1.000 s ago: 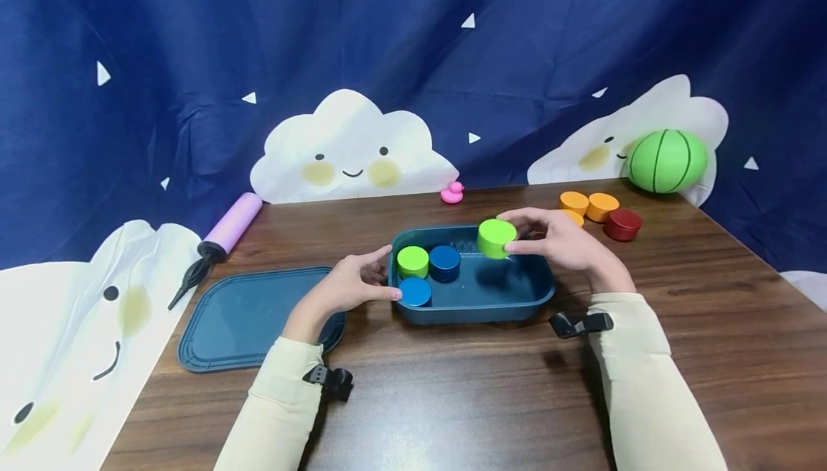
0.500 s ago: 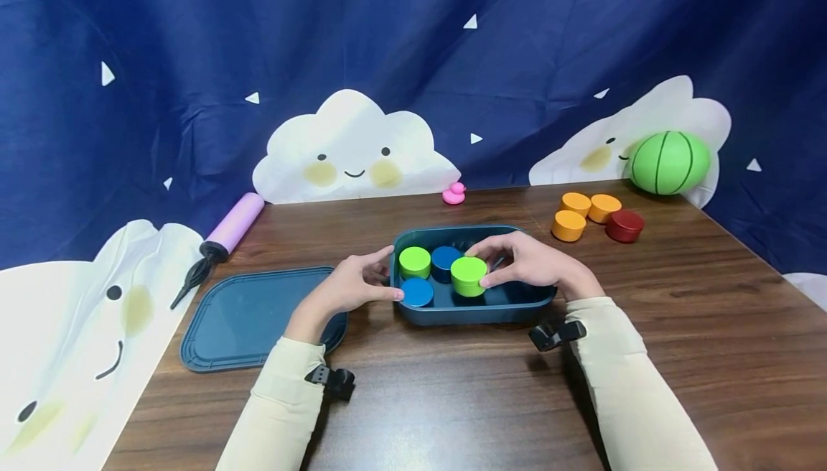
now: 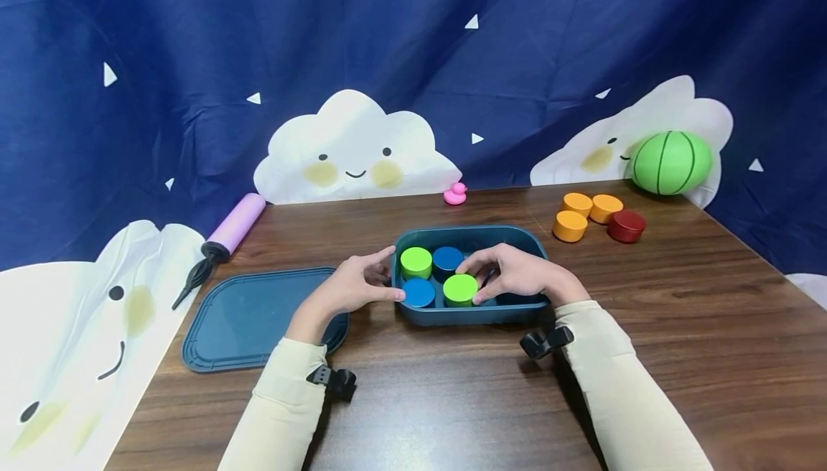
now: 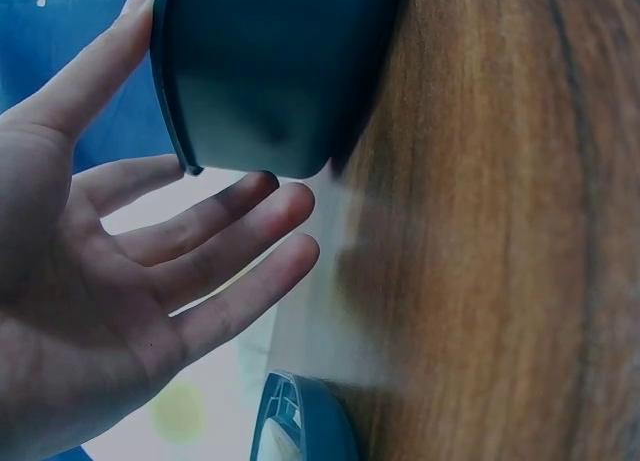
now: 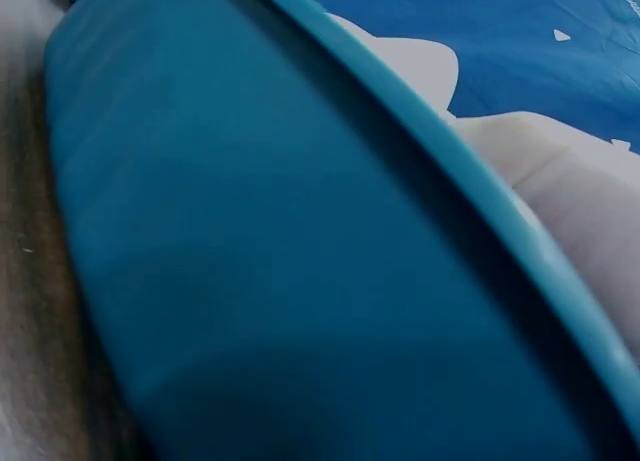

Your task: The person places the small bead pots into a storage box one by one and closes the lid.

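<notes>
In the head view my right hand [image 3: 515,270] pinches a light green short cylinder [image 3: 461,290] between thumb and fingers, low inside the dark teal box [image 3: 472,316]. Beside it in the box stand another light green cylinder [image 3: 416,263], a dark blue one [image 3: 447,262] and a brighter blue one [image 3: 418,292]. My left hand [image 3: 352,284] touches the box's left end, thumb near the front corner and index finger near the back one. The left wrist view shows that hand [image 4: 120,251] with its fingers extended along the box wall [image 4: 260,101]. In the right wrist view the box wall [image 5: 260,231] hides the cylinder.
A flat teal lid [image 3: 252,320] lies left of the box. Several orange cylinders [image 3: 570,227] and a dark red one [image 3: 627,227] stand at the back right, near a green ball [image 3: 672,162]. Behind the box sits a pink duck [image 3: 455,194]; a purple pump [image 3: 235,223] lies back left.
My right hand has moved left and down, carrying the light green cylinder from above the box's right half to beside the bright blue one. The left hand has stayed at the box's end.
</notes>
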